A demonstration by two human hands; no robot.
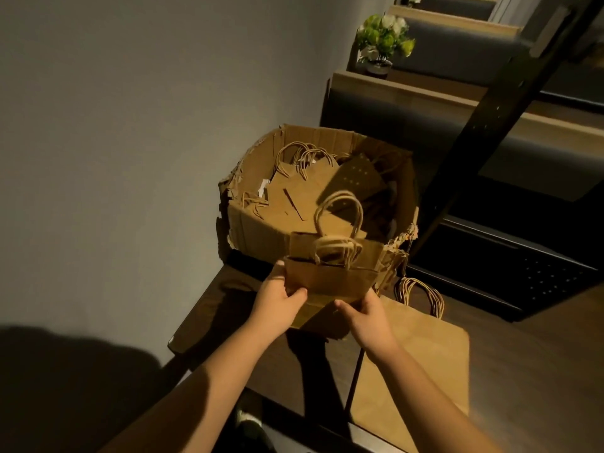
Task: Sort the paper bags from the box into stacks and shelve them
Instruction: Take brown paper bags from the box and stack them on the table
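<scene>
A torn cardboard box (251, 230) stands on a dark table against the wall, with several brown paper bags (294, 194) and their twine handles loose inside. In front of it I hold a small bundle of folded brown paper bags (330, 276), handles up. My left hand (276, 299) grips the bundle's left edge, thumb on the front. My right hand (366, 317) holds its lower right corner from below. A stack of larger brown bags (421, 348) lies flat on the table to the right, handles pointing toward the box.
The dark wooden table (209, 308) ends close to the grey wall on the left. A black metal post (483, 125) slants up at the right. Padded benches and a potted plant (382, 44) stand behind the box.
</scene>
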